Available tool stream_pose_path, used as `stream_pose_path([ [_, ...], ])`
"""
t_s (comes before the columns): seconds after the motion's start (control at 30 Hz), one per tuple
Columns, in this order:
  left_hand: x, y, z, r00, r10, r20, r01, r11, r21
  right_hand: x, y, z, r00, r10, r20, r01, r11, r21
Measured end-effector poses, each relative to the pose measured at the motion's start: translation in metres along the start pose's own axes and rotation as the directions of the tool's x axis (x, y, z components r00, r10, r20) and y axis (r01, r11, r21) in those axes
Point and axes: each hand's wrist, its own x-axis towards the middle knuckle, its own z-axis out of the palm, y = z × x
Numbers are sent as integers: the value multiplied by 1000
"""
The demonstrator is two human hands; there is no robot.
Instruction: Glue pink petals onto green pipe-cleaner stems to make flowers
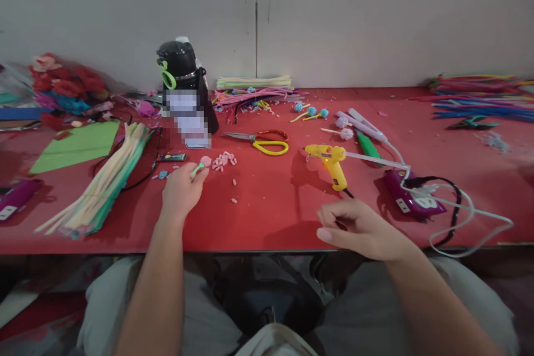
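Note:
My left hand [183, 192] is closed around a short green stem with a small pink ball-shaped flower [205, 161] at its end. Just right of that flower lies a pile of small pink pieces [225, 160], with a couple of loose ones nearer the table edge. My right hand [354, 225] is loosely curled above the front of the red table [258, 228], and nothing shows in its fingers. Beyond it stands a yellow glue gun [331, 164] with a clear glue stick in its back. Scissors [262, 142] with red and yellow handles lie between the hands, farther back.
A black bottle [187, 78] stands behind my left hand, near a bundle of pale and green pipe cleaners [104, 183]. Blue ball flowers [311, 111] lie at the back. At right are a green-handled tool [367, 146], a purple power strip [413, 197] with looped cords, and pliers [473, 122].

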Motion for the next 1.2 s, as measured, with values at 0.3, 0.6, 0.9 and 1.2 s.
stream_pose_path([
  [0.3, -51, 66, 0, 961, 234, 145, -70, 718, -692, 48, 0, 60, 943, 62, -326, 54, 940, 337],
  [0.6, -61, 81, 18, 853, 376, 362, 41, 643, -765, 57, 3, 71, 950, 166, -263, 70, 711, 699],
  [0.9, -62, 84, 23, 873, 313, 375, 105, 630, -769, 54, 7, 63, 961, 276, 6, -128, 425, 896],
  [1.2, -62, 87, 28, 852, 393, 346, -31, 697, -716, 55, 13, 67, 919, 306, -249, 19, 597, 802],
])
